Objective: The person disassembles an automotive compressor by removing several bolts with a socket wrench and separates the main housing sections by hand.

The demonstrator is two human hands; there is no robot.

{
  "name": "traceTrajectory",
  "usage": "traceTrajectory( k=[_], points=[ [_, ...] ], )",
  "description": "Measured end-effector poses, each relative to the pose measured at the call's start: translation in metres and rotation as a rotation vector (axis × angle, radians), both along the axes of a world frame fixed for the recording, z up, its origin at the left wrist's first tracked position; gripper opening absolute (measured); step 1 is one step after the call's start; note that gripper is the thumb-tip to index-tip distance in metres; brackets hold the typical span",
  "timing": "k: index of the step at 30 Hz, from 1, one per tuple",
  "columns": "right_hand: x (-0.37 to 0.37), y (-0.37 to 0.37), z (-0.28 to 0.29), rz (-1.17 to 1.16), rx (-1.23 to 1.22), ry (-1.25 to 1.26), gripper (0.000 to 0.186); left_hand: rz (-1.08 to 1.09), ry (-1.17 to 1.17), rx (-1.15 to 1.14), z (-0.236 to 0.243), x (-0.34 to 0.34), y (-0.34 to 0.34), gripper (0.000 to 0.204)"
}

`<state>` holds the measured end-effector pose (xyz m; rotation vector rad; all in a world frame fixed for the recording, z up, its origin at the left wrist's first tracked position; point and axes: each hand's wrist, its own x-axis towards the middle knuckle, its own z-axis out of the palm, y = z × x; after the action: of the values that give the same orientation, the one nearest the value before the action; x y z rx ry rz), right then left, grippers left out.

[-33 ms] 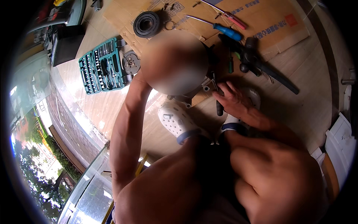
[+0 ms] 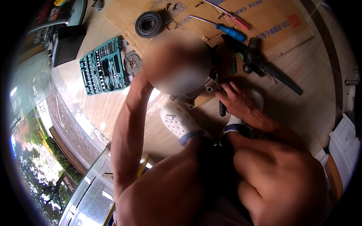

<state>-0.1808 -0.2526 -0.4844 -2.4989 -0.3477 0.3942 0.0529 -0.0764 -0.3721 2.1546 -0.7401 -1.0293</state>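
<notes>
A round blur covers the middle of the picture and hides whatever lies under it. My left hand disappears into this blur at the wrist, so its fingers and anything in them cannot be seen. To the right of the blur, my right hand is closed around a hand tool with a black handle and a slim metal front part. That metal part points away from me, toward the blur's right edge. A small metal ring or nut lies beside the tool. Greyish metal parts show under the blur's lower edge.
Flattened cardboard bears a blue-handled screwdriver, a red-handled screwdriver and a black pulley-like ring. A dark mallet-like tool lies right. Left are a teal socket set and a metal disc. My white clogs stand near.
</notes>
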Motion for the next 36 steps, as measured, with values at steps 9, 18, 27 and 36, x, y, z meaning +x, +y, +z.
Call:
traceTrajectory(
  k=[9, 18, 27, 36],
  points=[
    [0.003, 0.004, -0.001, -0.089, -0.002, -0.094, 0.031, -0.327, -0.610, -0.201, -0.021, 0.009, 0.000, 0.036],
    [0.002, 0.005, 0.004, -0.135, -0.075, -0.038, 0.040, -0.324, -0.017, -0.274, -0.021, 0.035, 0.008, 0.022],
    [0.002, 0.009, 0.000, -0.148, -0.093, -0.050, 0.046, -0.414, -0.267, -0.238, -0.015, 0.029, 0.004, 0.027],
    [0.002, 0.007, 0.002, -0.140, -0.127, -0.038, 0.050, -0.347, -0.207, -0.320, -0.024, 0.029, 0.010, 0.022]
  ],
)
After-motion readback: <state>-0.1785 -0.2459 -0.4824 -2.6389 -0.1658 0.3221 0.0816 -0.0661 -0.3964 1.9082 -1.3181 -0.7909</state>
